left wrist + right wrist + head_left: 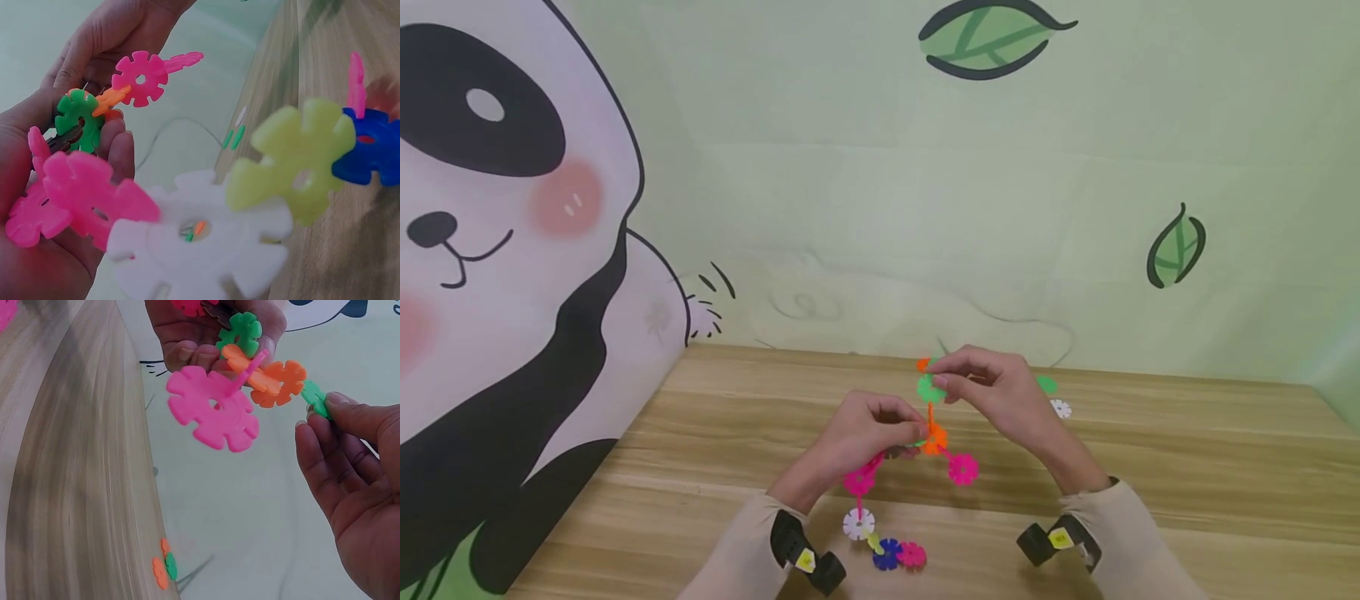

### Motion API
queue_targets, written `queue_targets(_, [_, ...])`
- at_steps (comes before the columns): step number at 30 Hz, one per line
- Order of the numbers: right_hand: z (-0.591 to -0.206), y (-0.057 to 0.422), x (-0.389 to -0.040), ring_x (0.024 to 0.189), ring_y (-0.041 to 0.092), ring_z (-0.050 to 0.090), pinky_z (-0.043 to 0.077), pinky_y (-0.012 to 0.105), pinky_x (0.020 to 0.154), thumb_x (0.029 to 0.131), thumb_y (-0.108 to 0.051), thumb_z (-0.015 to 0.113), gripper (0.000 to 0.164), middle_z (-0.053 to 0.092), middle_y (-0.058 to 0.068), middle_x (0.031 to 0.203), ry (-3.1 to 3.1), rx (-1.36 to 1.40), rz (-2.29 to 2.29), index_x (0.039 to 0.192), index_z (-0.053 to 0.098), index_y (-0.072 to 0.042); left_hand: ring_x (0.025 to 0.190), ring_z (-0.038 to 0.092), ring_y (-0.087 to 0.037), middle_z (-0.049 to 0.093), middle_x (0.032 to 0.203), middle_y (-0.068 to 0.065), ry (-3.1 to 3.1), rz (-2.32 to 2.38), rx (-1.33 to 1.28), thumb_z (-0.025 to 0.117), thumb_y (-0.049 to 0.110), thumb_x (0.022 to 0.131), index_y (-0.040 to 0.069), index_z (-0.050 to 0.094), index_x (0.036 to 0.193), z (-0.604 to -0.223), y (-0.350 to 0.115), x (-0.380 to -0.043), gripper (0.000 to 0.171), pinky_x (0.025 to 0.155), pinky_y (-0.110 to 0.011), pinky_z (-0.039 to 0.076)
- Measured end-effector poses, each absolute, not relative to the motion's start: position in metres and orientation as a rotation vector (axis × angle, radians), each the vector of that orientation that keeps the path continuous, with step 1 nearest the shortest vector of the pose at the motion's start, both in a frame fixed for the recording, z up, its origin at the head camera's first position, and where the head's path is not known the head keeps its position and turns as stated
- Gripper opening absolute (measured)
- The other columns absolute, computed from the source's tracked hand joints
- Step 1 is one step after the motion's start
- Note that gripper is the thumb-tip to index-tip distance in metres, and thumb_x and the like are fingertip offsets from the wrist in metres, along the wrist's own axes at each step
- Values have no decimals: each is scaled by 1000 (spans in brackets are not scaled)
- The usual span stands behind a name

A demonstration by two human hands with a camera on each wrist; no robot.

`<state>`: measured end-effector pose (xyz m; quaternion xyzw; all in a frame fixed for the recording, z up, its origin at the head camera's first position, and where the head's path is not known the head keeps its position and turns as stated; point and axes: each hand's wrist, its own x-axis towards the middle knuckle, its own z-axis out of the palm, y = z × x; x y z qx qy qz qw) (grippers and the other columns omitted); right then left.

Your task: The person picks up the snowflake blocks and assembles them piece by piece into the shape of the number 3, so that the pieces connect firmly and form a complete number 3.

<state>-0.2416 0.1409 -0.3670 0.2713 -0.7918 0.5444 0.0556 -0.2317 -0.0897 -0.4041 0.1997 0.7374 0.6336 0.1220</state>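
My left hand (pixel 868 433) holds a chain of slotted flower-shaped plastic discs, its thumb and fingers around a green disc (pixel 240 334). Beyond that come orange discs (pixel 934 440) and a pink disc (pixel 963 469). The chain's other end hangs below the left hand, with pink discs (pixel 859 481), a white disc (pixel 859 524), a yellow disc (pixel 300 156) and a blue disc (pixel 887 554), then one more pink disc (pixel 912 555). Between thumb and fingers, my right hand (pixel 992 383) pinches another green disc (pixel 315 398), whose edge meets an orange disc; how deep the slots sit cannot be told.
A loose green disc (pixel 1047 384) and a white disc (pixel 1061 408) lie on the wooden table (pixel 730 467) behind the right hand. Loose orange discs (pixel 160 573) lie near its back edge. A panda-printed wall (pixel 820 208) stands behind.
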Motion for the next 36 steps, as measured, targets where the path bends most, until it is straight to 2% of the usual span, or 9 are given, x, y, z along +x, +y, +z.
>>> queue_targets(7, [-367,141,-243,86,22,74,63,38,84,102,-14,74,13,76,4,106,-2418,829,1644,113,79,-10,82,77,-31,78,92,-7,2147,1855,591,77,12,97,-4,79,101,-403,-90,-232,16,82,-49,65])
queue_targets(13, [-367,140,-243,85,25,75,63,36,83,102,-13,74,14,76,5,107,-2433,809,1662,114,78,-9,83,76,-35,78,91,-7,2150,1864,593,78,11,96,-4,79,101,-403,-91,-231,15,77,-41,65])
queue_targets(18, [-368,138,-243,88,33,75,62,34,80,101,-14,75,13,76,4,103,-2444,812,1642,113,79,-9,83,76,-36,78,91,-7,2147,1863,591,78,11,96,-4,79,101,-403,-91,-232,15,79,-44,65])
queue_targets(23, [-368,139,-242,88,27,74,63,34,84,102,-14,74,15,75,4,105,-2454,850,1638,115,78,-10,85,76,-37,78,92,-7,2115,1882,582,77,11,97,-4,78,101,-403,-91,-232,16,80,-43,65])
queue_targets(25, [-367,140,-242,93,22,73,62,35,88,102,-14,74,19,75,3,108,-2473,891,1613,120,78,-11,85,76,-37,78,92,-8,2097,1900,581,76,10,97,-5,78,102,-402,-91,-233,16,81,-44,65])
queue_targets(29, [-365,145,-241,107,24,70,60,41,95,101,-18,76,35,72,0,119,-2543,988,1547,135,72,-14,84,76,-35,77,92,-8,2105,1929,548,76,10,97,-5,78,102,-401,-92,-233,16,81,-47,65])
queue_targets(33, [-362,149,-240,118,27,68,58,51,99,97,-20,81,55,66,-1,139,-2630,1050,1443,149,63,-18,79,75,-26,77,92,-8,2132,1961,502,76,9,96,-5,79,101,-401,-92,-234,15,81,-45,65])
queue_targets(36, [-361,149,-240,123,29,65,55,54,104,93,-19,85,69,59,3,150,-2652,1125,1321,155,56,-17,78,74,-24,77,93,-8,2134,1984,491,75,8,96,-6,79,101,-401,-93,-234,15,81,-44,66])
